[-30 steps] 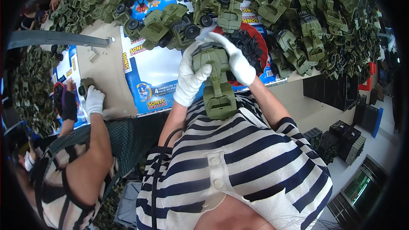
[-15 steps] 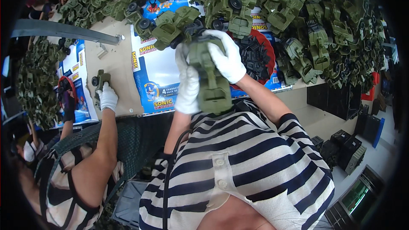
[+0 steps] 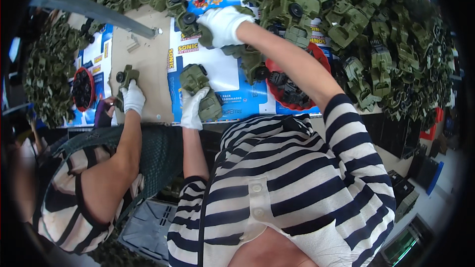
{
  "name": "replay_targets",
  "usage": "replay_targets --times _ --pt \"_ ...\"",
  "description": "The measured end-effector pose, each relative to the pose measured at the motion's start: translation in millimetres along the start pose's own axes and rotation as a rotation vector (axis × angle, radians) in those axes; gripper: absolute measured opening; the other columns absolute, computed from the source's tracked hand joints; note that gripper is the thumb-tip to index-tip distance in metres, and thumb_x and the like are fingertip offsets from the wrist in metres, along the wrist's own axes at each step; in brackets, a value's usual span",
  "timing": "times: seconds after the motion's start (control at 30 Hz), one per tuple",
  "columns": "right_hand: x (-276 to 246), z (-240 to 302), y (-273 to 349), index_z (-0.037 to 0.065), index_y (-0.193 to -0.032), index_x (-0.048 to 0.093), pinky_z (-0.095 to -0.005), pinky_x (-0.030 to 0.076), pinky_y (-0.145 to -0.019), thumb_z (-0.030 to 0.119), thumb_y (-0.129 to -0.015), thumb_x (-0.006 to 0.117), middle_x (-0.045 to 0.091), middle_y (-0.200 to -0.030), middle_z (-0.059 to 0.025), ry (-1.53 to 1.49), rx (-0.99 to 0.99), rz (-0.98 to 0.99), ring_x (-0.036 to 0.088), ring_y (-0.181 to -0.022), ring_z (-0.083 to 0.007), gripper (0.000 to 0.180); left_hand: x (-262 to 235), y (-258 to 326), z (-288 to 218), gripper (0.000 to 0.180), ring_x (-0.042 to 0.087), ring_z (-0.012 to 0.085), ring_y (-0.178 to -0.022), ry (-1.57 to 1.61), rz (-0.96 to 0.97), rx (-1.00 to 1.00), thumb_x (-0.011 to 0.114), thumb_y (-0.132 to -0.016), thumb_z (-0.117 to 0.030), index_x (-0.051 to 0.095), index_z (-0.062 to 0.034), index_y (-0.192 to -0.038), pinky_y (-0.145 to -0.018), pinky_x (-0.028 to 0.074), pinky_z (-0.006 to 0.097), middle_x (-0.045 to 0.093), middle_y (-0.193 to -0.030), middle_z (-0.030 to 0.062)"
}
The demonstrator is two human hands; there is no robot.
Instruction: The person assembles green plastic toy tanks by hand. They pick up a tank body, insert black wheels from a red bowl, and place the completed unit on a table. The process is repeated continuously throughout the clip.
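My left hand (image 3: 192, 110), in a white glove, is closed on the near side of an olive-green toy military truck (image 3: 210, 100) lying near the table's front edge. Farther off, my right hand (image 3: 225, 24), gloved too, stretches across the table. Its fingers curl round another green toy truck (image 3: 206, 37), most of which the glove hides. Black wheels show on the toys beside it. To the right of these, a red bowl (image 3: 322, 62) holds small black parts, and my right forearm passes over it.
Green toy trucks (image 3: 346, 20) are heaped along the back and right. Printed cardboard (image 3: 220, 76) covers the table. At left, a co-worker's gloved hand (image 3: 132, 98) holds a green toy. A grey metal bar (image 3: 99, 15) and second red bowl (image 3: 91, 75) are there too.
Both hands were together on a toy truck in front of my chest. The left hand has lowered to the table with a truck; the right has let go and reached to the far pile.
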State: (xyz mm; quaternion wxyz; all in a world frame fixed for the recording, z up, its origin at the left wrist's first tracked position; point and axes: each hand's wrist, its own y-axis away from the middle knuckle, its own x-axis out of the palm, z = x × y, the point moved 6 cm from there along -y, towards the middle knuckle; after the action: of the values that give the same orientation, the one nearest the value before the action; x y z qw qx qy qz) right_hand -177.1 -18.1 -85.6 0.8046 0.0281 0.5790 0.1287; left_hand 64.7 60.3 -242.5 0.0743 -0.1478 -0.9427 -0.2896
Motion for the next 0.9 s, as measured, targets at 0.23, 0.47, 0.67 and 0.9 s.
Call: replay_targets --times 0.23,0.47,0.67,0.9 --pt "-4 56 114 0.014 -0.129 0.052 -0.0445 0.049 -0.09 0.012 -0.065 0.068 0.05 -0.138 -0.0122 0.032 -0.565 -0.313 0.052 -0.123 -0.0338 0.066 3 -3 -23 0.046 0.066 0.0138 -0.087 -0.148 0.086 -0.01 0.07 -0.081 0.004 0.057 -0.0082 -0.124 -0.073 0.058 0.029 0.068 -0.105 0.0041" --pt "70 77 148 0.015 -0.129 0.048 -0.0402 0.05 -0.079 0.019 -0.076 0.067 0.051 -0.136 -0.0099 -0.041 -0.585 -0.27 0.054 -0.119 -0.0287 0.057 -7 -12 -22 0.061 0.06 0.0188 -0.11 0.039 0.007 0.076 0.071 -0.09 -0.016 0.042 -0.0065 -0.142 -0.092 0.05 0.03 0.059 -0.127 0.0085" --pt "102 -38 142 -0.003 -0.123 0.054 -0.037 0.051 -0.088 0.036 -0.06 0.09 0.065 -0.115 -0.0212 -0.761 0.591 -0.626 0.064 -0.104 -0.0327 0.083 16 23 -63 0.124 0.033 0.0297 -0.14 -0.781 -0.213 0.236 0.086 -0.069 -0.05 0.014 0.0112 -0.15 -0.115 0.027 0.036 0.031 -0.153 0.0243" --pt "100 -33 128 0.001 -0.116 0.064 -0.0412 0.052 -0.088 0.048 -0.07 0.07 0.07 -0.099 -0.0253 -0.525 0.679 -0.082 0.068 -0.096 -0.0387 0.067 -3 14 -16 0.127 0.037 0.0279 -0.138 -0.334 -0.148 0.072 0.086 -0.073 -0.043 0.001 0.006 -0.153 -0.112 0.032 0.035 0.035 -0.151 0.0224"
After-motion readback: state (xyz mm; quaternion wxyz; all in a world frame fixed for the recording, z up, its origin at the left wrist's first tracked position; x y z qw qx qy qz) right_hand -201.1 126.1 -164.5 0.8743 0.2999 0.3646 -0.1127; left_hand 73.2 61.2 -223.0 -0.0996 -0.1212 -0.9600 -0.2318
